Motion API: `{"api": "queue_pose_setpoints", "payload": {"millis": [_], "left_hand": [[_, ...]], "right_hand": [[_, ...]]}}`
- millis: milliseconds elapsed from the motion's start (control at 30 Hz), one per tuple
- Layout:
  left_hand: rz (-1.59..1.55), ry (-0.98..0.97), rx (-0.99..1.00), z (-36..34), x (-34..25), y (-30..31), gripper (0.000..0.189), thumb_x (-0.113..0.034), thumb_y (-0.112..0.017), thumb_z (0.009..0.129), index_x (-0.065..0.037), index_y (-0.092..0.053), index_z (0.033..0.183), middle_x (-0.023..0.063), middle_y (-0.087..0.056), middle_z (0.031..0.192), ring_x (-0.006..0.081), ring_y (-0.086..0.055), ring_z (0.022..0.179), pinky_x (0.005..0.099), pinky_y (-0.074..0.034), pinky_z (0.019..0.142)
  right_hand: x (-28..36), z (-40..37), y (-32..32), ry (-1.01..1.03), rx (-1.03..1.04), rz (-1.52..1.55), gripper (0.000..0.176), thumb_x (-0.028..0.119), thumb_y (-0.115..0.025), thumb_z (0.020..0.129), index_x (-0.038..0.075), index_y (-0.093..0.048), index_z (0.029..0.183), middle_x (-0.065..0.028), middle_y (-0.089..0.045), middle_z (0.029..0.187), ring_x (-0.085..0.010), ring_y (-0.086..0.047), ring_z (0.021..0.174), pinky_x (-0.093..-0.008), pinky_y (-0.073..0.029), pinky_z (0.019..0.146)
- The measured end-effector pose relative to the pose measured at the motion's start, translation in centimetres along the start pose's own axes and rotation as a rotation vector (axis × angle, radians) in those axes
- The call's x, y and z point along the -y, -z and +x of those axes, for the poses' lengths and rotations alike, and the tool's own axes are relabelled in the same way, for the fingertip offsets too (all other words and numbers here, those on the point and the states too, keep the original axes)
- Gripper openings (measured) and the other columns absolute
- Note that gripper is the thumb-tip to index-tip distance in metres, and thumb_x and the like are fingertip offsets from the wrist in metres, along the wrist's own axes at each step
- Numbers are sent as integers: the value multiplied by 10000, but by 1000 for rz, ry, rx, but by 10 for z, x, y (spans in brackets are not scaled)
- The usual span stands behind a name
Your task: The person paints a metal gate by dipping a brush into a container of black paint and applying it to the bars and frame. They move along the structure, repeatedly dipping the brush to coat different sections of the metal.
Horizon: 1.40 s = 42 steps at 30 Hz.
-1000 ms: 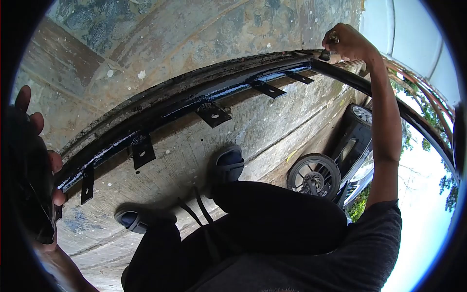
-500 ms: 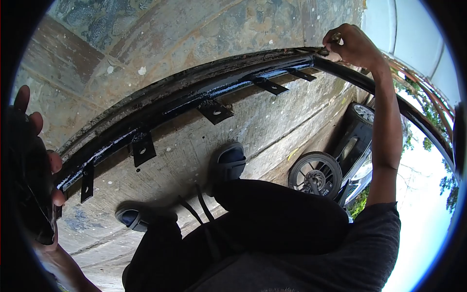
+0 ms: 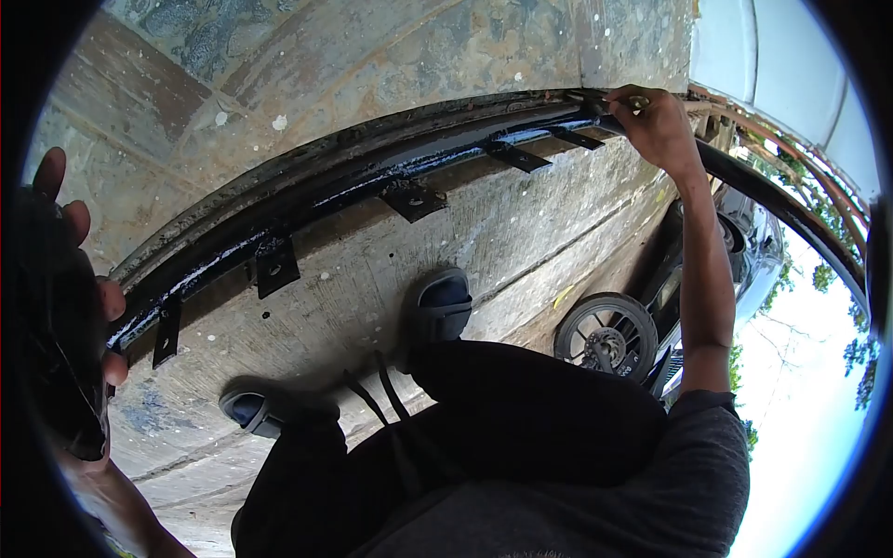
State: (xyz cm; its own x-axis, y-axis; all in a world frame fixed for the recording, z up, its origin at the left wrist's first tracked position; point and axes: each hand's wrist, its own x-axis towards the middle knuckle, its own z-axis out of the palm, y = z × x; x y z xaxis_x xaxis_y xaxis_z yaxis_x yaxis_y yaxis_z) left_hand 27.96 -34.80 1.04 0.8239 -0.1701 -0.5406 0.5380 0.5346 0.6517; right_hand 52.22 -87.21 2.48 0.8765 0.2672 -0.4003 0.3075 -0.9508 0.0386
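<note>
A long black metal bar (image 3: 353,191) with glossy patches and several flat, holed tabs (image 3: 413,200) runs across the view. My right hand (image 3: 656,126) is at its far right end, fingers closed round what looks like a small brush (image 3: 637,102); the tip touches or nearly touches the bar, and much of the tool is hidden. At the left edge, my left hand (image 3: 110,298) grips a dark, shiny container (image 3: 60,325) beside the bar's near end. Its fingertips show along the container's right side, and its inside cannot be made out.
Stained stone-like paving (image 3: 446,56) lies beyond the bar, and a concrete strip (image 3: 353,279) on the near side. My sandalled feet (image 3: 443,302) are close to the bar. A wheel (image 3: 605,339) and a dark vehicle stand at the right. A second black bar (image 3: 791,209) curves off rightward.
My right hand and forearm have moved slightly down and to the left in the view, with the brush still held. My left hand still grips the container, nearly unmoved.
</note>
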Motion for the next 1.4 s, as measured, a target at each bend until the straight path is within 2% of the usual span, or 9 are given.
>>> {"api": "queue_pose_setpoints", "payload": {"millis": [300,467,633,833,1000,1033,1133,1267,1400], "left_hand": [[-71,-24,68,-13,10,-18,830,-369,-556,1001,-85,-36,1581,269,-397,1480,455,-578,1201,557,-629,801],[-235,-41,91,-25,31,-50,812,-359,-556,1002,-63,-63,1575,282,-457,1418,447,-618,1140,536,-644,758],[-362,-14,182,-33,46,-86,778,-354,-524,1022,-34,-68,1566,290,-451,1416,474,-604,1149,541,-642,768],[-286,-60,138,-48,57,-134,777,-450,-488,1019,11,-156,1548,271,-504,1367,421,-657,1061,435,-664,686],[-182,-33,-36,-59,61,-160,645,-449,-366,1048,25,-353,1485,229,-605,1243,361,-705,934,397,-658,608],[-257,-27,-217,-59,66,-171,649,-467,-377,1042,13,-373,1479,210,-624,1206,350,-707,887,393,-656,595],[-221,42,-156,-62,71,-167,632,-486,-374,1040,-3,-424,1444,184,-651,1149,330,-707,869,387,-651,583],[-209,120,-53,-62,71,-172,609,-505,-377,1037,-22,-483,1393,166,-667,1115,319,-712,857,391,-647,575],[-230,142,-25,-63,71,-177,587,-512,-387,1036,-38,-517,1356,149,-685,1061,318,-718,814,402,-643,571]], "right_hand": [[-14,-53,-13,1,-132,46,134,146,-689,883,67,-750,973,-166,-640,592,-268,-646,528,-343,-498,560],[-36,-95,-40,274,-462,2,168,126,-683,885,91,-717,1045,-99,-713,949,-336,-694,743,-409,-552,630],[-42,-126,-59,242,-510,49,152,106,-674,896,91,-723,1039,-104,-714,921,-331,-695,737,-394,-555,629],[-41,-135,-46,149,-848,72,147,121,-682,899,97,-725,1037,-91,-706,881,-317,-698,733,-386,-558,629],[-47,-140,-61,149,-718,34,129,75,-679,916,50,-718,1037,-128,-720,898,-288,-721,755,-350,-555,621],[-46,-141,-57,137,-799,71,127,87,-676,913,69,-717,1032,-119,-713,883,-305,-707,734,-362,-550,609],[-38,-156,-39,135,-1050,189,110,107,-673,902,103,-711,1005,-105,-701,856,-335,-678,682,-389,-540,586],[-37,-166,-34,135,-798,131,100,133,-671,898,105,-711,985,-101,-704,870,-333,-679,680,-401,-542,585],[-48,-171,-10,136,-974,65,154,102,-682,883,116,-704,1034,-100,-684,874,-312,-680,687,-372,-541,578]]}}
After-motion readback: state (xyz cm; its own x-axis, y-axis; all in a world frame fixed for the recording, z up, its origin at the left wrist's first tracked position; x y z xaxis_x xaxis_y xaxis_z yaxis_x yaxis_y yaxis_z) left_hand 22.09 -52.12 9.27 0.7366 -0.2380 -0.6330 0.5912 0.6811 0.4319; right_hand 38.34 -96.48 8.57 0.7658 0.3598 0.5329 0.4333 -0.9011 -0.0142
